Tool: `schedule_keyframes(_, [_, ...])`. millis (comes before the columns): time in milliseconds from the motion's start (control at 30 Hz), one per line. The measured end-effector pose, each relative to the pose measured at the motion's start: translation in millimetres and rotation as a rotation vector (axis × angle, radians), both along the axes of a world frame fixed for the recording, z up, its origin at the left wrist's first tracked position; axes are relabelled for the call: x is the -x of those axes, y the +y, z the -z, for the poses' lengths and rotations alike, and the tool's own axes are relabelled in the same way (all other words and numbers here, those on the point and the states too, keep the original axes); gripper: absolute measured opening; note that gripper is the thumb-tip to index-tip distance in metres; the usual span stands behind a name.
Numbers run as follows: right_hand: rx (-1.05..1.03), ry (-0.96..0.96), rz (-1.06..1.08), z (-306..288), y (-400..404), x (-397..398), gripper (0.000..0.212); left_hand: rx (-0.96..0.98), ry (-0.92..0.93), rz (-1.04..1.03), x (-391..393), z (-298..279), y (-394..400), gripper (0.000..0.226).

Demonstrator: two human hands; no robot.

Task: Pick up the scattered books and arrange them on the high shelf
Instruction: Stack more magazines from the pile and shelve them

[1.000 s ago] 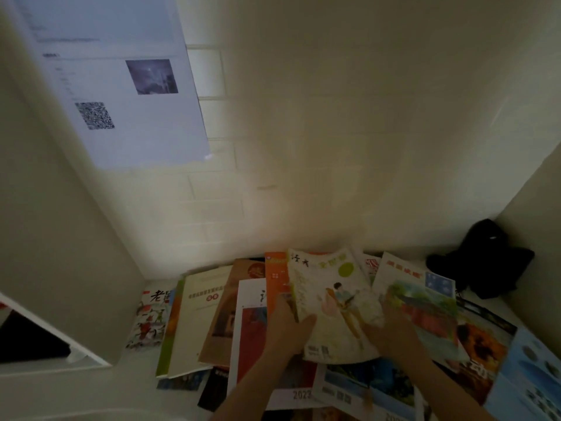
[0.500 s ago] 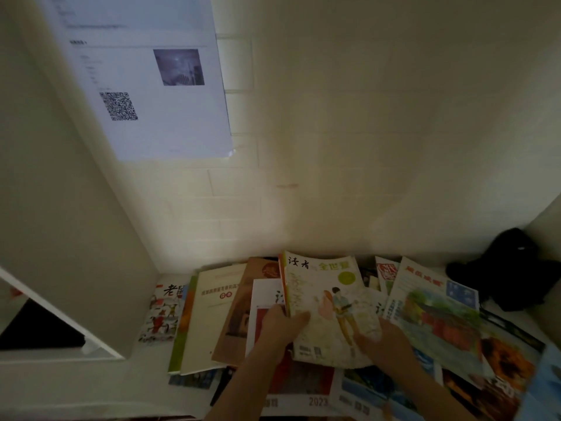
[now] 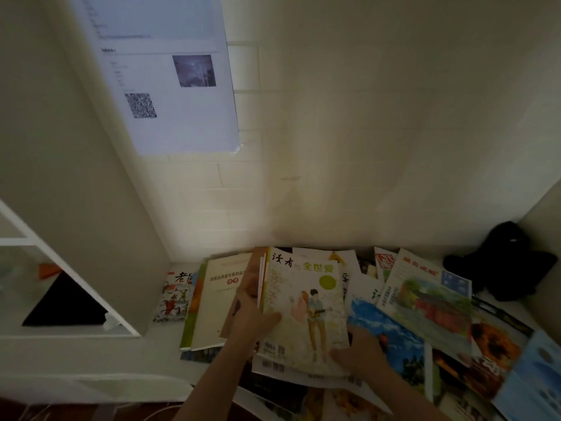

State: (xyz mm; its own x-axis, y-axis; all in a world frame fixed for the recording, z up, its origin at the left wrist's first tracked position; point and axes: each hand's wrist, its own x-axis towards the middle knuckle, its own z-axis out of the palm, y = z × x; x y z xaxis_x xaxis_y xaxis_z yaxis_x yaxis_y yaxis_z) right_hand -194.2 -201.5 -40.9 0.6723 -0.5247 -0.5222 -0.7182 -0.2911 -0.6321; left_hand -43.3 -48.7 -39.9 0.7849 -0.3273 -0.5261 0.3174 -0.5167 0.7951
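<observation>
the left hand point(image 3: 253, 322) grips the left edge of a small stack point(image 3: 303, 311) of magazines, thumb lying on the pale top cover with its two drawn figures, the fingers tucked under and out of sight. the right hand point(image 3: 359, 358) pinches the stack's lower right corner, thumb on top. the stack lies amid the scattered books on the white counter point(image 3: 91, 357), near the tiled wall. just left of it lie a cream book point(image 3: 214, 302) and a cartoon cover point(image 3: 176, 296); to the right overlap a blue cover point(image 3: 391, 335) and a painted landscape cover point(image 3: 425, 302). a black bundle point(image 3: 504, 262) sits in the far right corner. a printed sheet point(image 3: 170, 74) with a qr code hangs above on the left.
</observation>
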Motion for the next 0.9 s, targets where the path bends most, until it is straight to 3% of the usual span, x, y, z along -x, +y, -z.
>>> schedule_keyframes(33, [-0.007, -0.011, 0.012, 0.2, 0.5, -0.1, 0.034, 0.088, 0.072, -0.051, 0.5, -4.4, 1.0, 0.093])
schedule_keyframes(100, [-0.039, -0.027, 0.037, 0.7, 1.5, -0.2, 0.036, 0.114, 0.135, -0.042, 0.4, -10.2, -2.0, 0.064])
schedule_keyframes(133, [-0.062, -0.032, 0.042, -1.0, 1.3, 0.0, 0.036, 0.05, 0.098, 0.017, 1.7, -13.3, -5.1, 0.047])
schedule_keyframes(233, [-0.2, -0.038, 0.09, -6.0, -6.1, 2.4, 0.025, -0.113, -0.09, 0.175, 11.3, -30.5, -17.6, 0.038])
schedule_keyframes(300, [-0.288, -0.045, 0.118, -11.7, -15.0, 3.5, 0.024, -0.095, -0.232, 0.194, 15.4, -43.0, -22.0, 0.027])
schedule_keyframes(400, [-0.432, -0.174, 0.185, -17.5, -28.9, -3.3, 0.039, 0.149, -0.341, 0.233, 17.1, -68.0, -19.8, 0.029])
schedule_keyframes(533, [-0.706, -0.573, 0.291, -33.2, -37.1, -31.0, 0.033, 0.43, -0.286, 0.353, 3.6, -89.1, -12.5, 0.039])
schedule_keyframes(667, [-0.364, -0.808, 0.212, -36.7, -53.9, -43.0, 0.06, 0.461, -0.316, 0.436, -34.0, -88.2, -11.0, 0.04])
schedule_keyframes(800, [0.031, -0.849, 0.256, -7.5, -31.1, -50.1, 0.076, 0.382, -0.355, 0.442, -58.0, -51.3, -14.7, 0.06])
schedule_keyframes(833, [0.058, -0.82, 0.285, -0.3, -21.2, -52.0, 0.078, 0.369, -0.387, 0.422, -58.8, -38.1, -15.5, 0.065])
schedule_keyframes(900, [-0.11, -0.755, 0.365, 12.3, -7.8, -55.2, 0.085, 0.359, -0.422, 0.329, -58.7, -12.2, -19.3, 0.079])
